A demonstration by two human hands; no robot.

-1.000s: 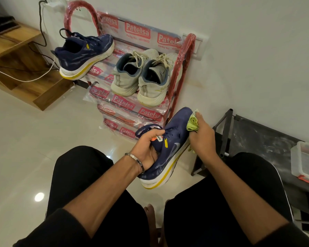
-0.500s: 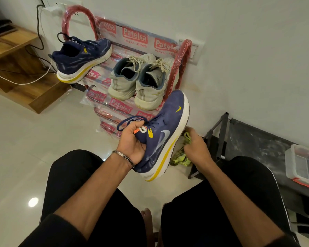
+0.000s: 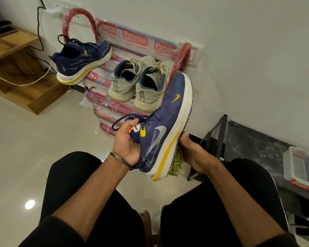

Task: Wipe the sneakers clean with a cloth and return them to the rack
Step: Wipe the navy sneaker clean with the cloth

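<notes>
Sneakers are the job, and the red rack (image 3: 183, 56) against the wall is my marker for everything. On the rack's top shelf at its left end sits the navy mate (image 3: 82, 59), heel toward me, and to its right on the same shelf the grey pair (image 3: 137, 82) stands side by side. In front of the rack's right post, I hold the navy sneaker (image 3: 168, 122) up off the floor, tilted toe-up with its white and yellow sole turned to my right. My left hand (image 3: 128, 141) grips it at the heel and collar, fingers curled into the opening by the tongue tab. My right hand (image 3: 191, 154) is below and behind the sole, lower than the rack's bottom shelf; the green cloth (image 3: 176, 164) shows just under the sole edge beside that hand, and I judge the hand is bunched on it, though the shoe hides the fingers. I take this as the wiping step on the sole side. Next I need to drag the cloth along the white midsole toward the toe, then reach forward and set the shoe beside its mate on the top shelf.
</notes>
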